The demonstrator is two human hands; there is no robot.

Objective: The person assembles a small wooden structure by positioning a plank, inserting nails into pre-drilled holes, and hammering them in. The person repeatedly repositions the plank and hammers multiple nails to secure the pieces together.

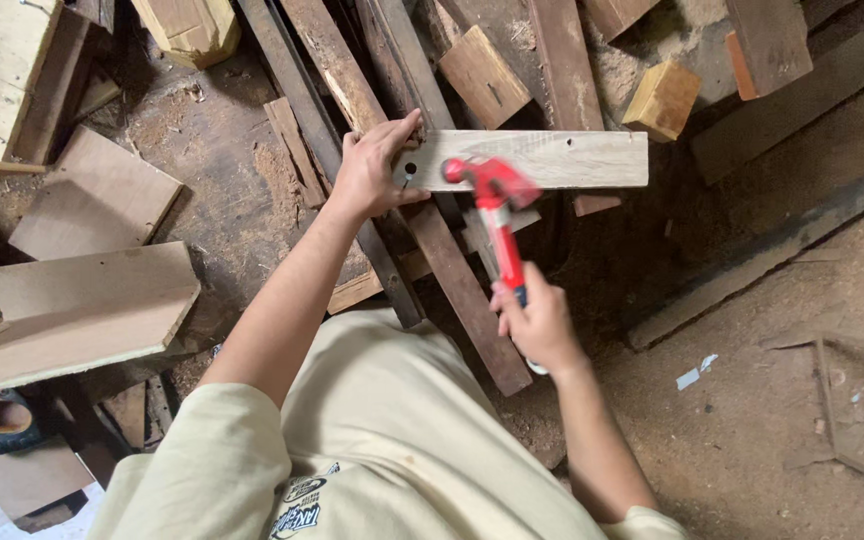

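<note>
Cream-coloured shirt fabric fills the bottom of the view, closest to the lens, with both bare forearms reaching forward out of its short sleeves. Farther out, the right hand is wrapped in a closed fist around the lower end of a red hammer, whose handle runs up and slightly left to a blurred red head lying over the left part of a pale wooden board. That board lies crosswise, roughly level in the view, resting on top of several dark, rough planks that run diagonally under it. The left hand presses on the board's left end, fingers curled over the upper edge and thumb stretched along the lower edge, just beside a small dark round hole in the wood; a small nail-like thing seems to sit near the thumb, too small to tell for certain. The two hands are apart, with the hammer head between them. Around the pile sit a small yellowish wooden block up to the right, a square offcut above the board, and broad pale boards at the left, all on a dirty, sawdust-strewn floor.
</note>
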